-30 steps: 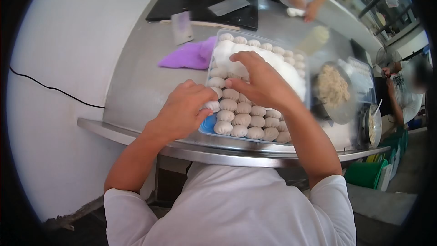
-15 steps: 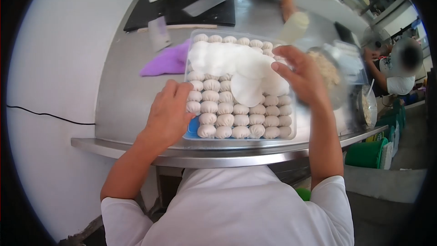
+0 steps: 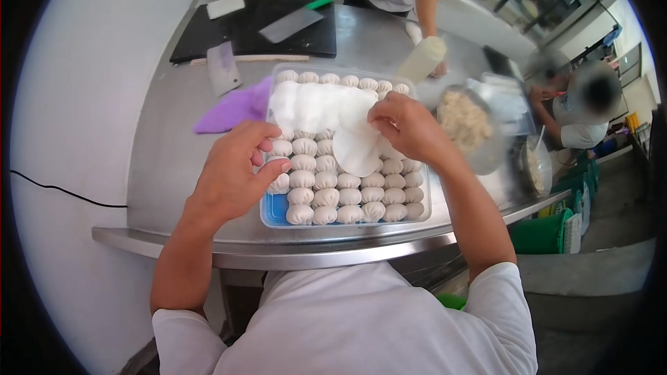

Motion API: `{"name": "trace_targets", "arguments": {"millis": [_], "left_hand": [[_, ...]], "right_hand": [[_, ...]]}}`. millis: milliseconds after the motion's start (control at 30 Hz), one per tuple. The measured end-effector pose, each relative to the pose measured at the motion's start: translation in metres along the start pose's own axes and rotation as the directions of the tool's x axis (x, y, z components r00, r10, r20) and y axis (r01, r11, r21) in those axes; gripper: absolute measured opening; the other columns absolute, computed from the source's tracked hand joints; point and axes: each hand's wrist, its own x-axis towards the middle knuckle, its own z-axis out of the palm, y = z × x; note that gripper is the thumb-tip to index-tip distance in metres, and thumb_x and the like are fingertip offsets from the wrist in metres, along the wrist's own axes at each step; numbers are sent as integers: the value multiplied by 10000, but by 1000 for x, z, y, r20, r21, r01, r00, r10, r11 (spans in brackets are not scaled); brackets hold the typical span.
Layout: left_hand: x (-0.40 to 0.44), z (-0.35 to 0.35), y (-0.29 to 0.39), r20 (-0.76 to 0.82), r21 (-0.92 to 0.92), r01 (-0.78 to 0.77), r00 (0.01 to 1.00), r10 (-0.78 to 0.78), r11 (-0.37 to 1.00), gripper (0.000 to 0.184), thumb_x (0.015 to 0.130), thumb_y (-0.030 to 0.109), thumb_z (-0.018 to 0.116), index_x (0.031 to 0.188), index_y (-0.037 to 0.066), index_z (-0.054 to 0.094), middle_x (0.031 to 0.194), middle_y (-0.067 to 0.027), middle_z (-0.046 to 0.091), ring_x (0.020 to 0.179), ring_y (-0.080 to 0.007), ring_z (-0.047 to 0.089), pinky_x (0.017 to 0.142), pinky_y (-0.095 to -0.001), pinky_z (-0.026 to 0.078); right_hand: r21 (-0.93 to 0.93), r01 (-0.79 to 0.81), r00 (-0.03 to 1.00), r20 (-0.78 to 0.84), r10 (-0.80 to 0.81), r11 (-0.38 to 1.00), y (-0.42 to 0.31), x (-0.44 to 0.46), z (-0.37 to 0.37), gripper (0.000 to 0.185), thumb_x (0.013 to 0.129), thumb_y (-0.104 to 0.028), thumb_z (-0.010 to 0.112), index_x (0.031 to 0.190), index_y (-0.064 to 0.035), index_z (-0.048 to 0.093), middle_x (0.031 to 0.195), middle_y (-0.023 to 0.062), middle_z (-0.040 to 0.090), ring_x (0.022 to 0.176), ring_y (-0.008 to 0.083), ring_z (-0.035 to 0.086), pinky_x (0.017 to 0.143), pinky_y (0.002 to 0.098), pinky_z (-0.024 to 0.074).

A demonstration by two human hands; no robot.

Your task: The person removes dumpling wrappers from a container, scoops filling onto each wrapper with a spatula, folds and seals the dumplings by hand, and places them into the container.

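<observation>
A clear plastic tray (image 3: 425,201) holds rows of pleated dumplings (image 3: 326,180), and a bit of its blue bottom shows at the near left corner. Thin white round dough wrappers (image 3: 299,104) lie overlapping across the far rows. One wrapper (image 3: 356,149) hangs over the middle dumplings. Thumb and fingers of my right hand (image 3: 410,128) are pinched together at the right end of the wrappers, on a wrapper edge. My left hand (image 3: 233,167) is at the tray's left side, thumb and fingers apart around the end dumplings, holding nothing.
Purple dough (image 3: 233,112) and a scraper (image 3: 223,73) lie left of the tray. Behind are a black board (image 3: 194,40) and a green-handled cleaver (image 3: 292,26). A bowl of filling (image 3: 464,121) stands right, near a bottle (image 3: 422,59). Two other people are nearby.
My right hand has moved left and inward, its fingers closing at the wrappers. My left hand has shifted slightly and spread its thumb from its fingers. The view has tilted a little.
</observation>
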Motion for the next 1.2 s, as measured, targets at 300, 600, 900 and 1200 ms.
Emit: {"name": "trace_targets", "arguments": {"millis": [300, 600, 900, 1200], "left_hand": [[-2, 1, -13, -25, -188, -22, 1000, 18, 982, 320, 839, 75, 804, 1120, 1, 671, 866, -1, 569, 722, -68, 488, 660, -227, 443], [-7, 3, -8, 12, -255, -19, 1000, 23, 967, 274, 852, 99, 798, 1062, -22, 669, 829, -30, 591, 661, -95, 517, 607, -257, 464], [5, 5, 1, 108, -444, 61, 994, -15, 894, 395, 900, 120, 786, 1235, -12, 623, 1017, -14, 620, 853, -67, 565, 770, -221, 496], [78, 89, 73, 468, -743, 277, 866, 177, 609, 369, 932, 98, 743, 1252, -36, 616, 1067, -54, 699, 886, -100, 663, 797, -268, 555]], "right_hand": [[-21, 118, 993, 17, -118, 993, -7, -1, -5, 180, 853, -25, 704, 1030, -38, 676, 972, 130, 632, 920, 356, 654, 807, 410, 527], [239, -55, 973, -205, 106, 969, 10, 31, -2, 129, 1003, -115, 584, 1015, 7, 624, 823, 106, 607, 776, 240, 592, 723, 352, 473], [815, -76, 913, -174, 368, 575, -21, 3, -28, 212, 1086, -235, 542, 1072, -33, 608, 874, -46, 540, 780, 59, 476, 696, 226, 412], [998, 57, 946, -52, 320, -9, -9, -92, -13, 323, 1074, -329, 553, 1235, -50, 586, 1083, 22, 647, 1000, 120, 632, 898, 323, 540]]}}
